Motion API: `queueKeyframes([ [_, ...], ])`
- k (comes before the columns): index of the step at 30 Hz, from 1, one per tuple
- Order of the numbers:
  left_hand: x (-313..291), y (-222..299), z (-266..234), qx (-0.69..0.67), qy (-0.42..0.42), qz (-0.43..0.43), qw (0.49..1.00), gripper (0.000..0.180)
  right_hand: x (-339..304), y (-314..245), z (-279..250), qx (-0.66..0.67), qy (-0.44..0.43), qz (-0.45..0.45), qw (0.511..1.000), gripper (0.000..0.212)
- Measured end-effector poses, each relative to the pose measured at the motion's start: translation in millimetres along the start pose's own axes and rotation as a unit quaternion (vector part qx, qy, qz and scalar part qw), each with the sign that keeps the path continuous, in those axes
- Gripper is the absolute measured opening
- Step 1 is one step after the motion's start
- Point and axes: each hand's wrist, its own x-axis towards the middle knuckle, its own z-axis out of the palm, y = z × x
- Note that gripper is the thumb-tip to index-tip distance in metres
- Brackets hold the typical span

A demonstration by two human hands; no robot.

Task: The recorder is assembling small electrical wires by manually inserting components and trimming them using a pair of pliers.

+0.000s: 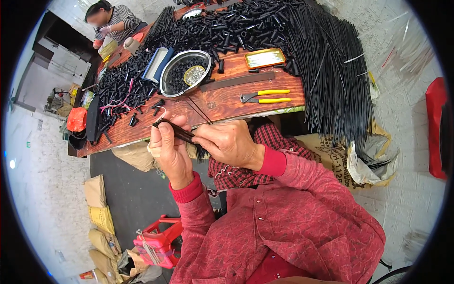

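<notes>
Close to the table's near edge, my left hand [171,149] is closed round a bundle of thin black rods [178,131], its thumb lying along them. The bundle slants down to the right, and its lower ends hang below my fingers. My right hand [231,141] is closed in a pinch at the bundle's right part, touching it. A couple of longer thin black rods [197,108] stick up from beside its fingers over the table. What exactly lies between the right fingertips is partly hidden.
Crimping pliers with yellow handles [274,96], a flat metal bar [239,81], a yellow-rimmed tray [265,57] and a metal bowl of small black parts [208,57] lie on the wooden table [227,106]. Long black rods [331,71] overhang its right. A co-worker [120,21] sits far left.
</notes>
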Motion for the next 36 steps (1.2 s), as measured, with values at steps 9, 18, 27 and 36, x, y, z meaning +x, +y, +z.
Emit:
queueKeyframes([
  [9,-0.5,9.2,-20.3,-0.132,-0.11,-0.03,0.985,0.022,5.0,66.6,-7.0,-0.034,0.021,0.142,0.989,0.013],
  [18,0.5,11.3,-36.1,-0.219,-0.192,-0.057,0.955,0.035,-29.9,142.2,30.4,0.341,-0.15,0.294,0.88,0.029],
  [27,-1.1,14.8,-44.4,-0.263,-0.223,-0.122,0.931,0.029,-15.5,90.7,1.0,0.501,-0.244,0.229,0.798,0.024],
  [36,-3.6,16.5,-47.6,-0.29,-0.296,-0.123,0.902,0.018,-13.5,51.9,-16.9,0.495,-0.353,0.166,0.776,0.016],
])
